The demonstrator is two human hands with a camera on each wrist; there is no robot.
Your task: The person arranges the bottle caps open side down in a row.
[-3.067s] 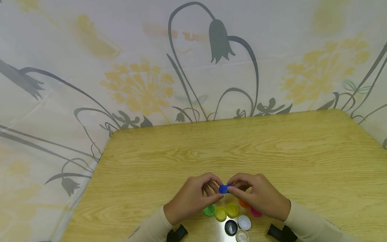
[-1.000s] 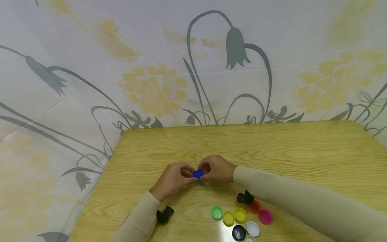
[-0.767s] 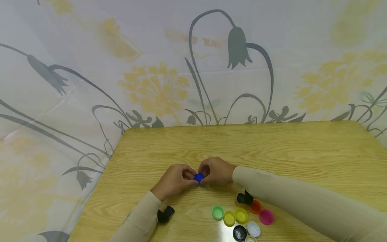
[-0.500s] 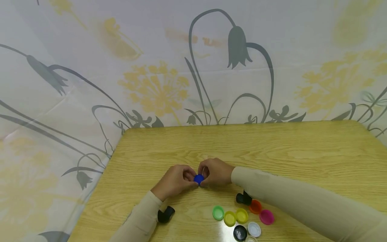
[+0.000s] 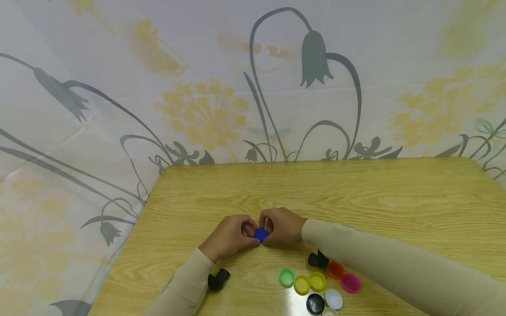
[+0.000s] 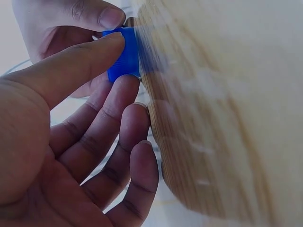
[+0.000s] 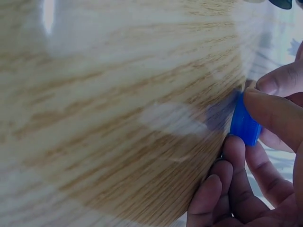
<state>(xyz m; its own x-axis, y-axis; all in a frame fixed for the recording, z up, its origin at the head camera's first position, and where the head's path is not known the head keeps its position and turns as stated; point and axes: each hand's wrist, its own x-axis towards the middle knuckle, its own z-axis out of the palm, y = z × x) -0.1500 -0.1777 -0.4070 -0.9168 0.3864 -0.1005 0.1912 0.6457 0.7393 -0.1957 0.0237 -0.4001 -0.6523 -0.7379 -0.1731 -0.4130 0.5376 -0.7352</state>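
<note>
Cap (image 5: 261, 235), blue, pinched on table (image 5: 336, 188) between left hand (image 5: 230, 235) and right hand (image 5: 283, 225); could tip or skid under uneven squeeze.

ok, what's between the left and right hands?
The blue cap, pinched by left hand and right hand; head view and both wrist views show it.

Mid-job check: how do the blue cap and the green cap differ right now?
The blue cap is pinched by the left hand and right hand; the green cap is untouched.
The blue cap sits farther from the person, apart from the other caps; the green cap lies beside a yellow cap.
The green cap shows a raised rim; the blue cap's upper face seems plain.
Both are round.
</note>
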